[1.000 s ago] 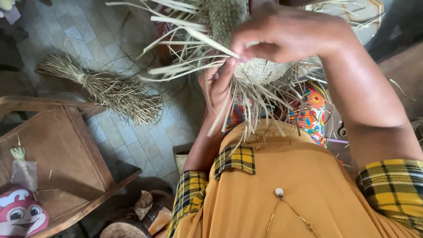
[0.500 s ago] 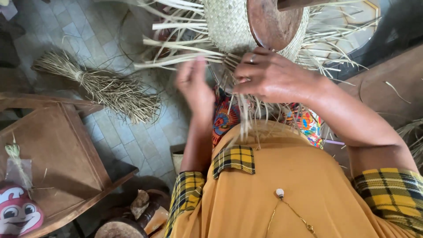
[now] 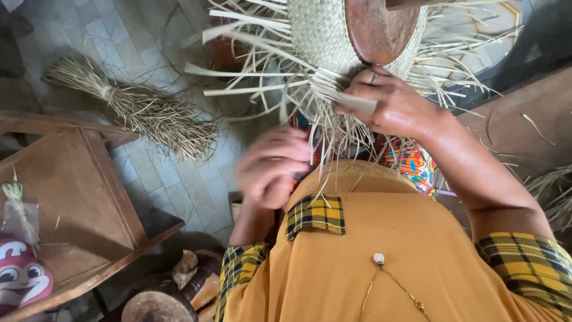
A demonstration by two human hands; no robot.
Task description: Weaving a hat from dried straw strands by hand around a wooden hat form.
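Over the lap, woven hat [image 3: 325,36] on wooden mould [image 3: 381,30], right hand [image 3: 396,107] grip pinching straw strip [image 3: 357,102], left hand [image 3: 274,170] blurred, grip unclear

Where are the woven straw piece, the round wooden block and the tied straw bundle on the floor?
woven straw piece [image 3: 322,33], head view, on its tight woven side.
round wooden block [image 3: 381,30], head view, on its flat brown face.
tied straw bundle [image 3: 149,116], head view, on its loose frayed part.

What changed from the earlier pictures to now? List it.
The left hand dropped away from the straw strands toward the lap, blurred and empty. The right hand stayed on the woven hat, fingers pinching a strand. The straw bundle lies unmoved.
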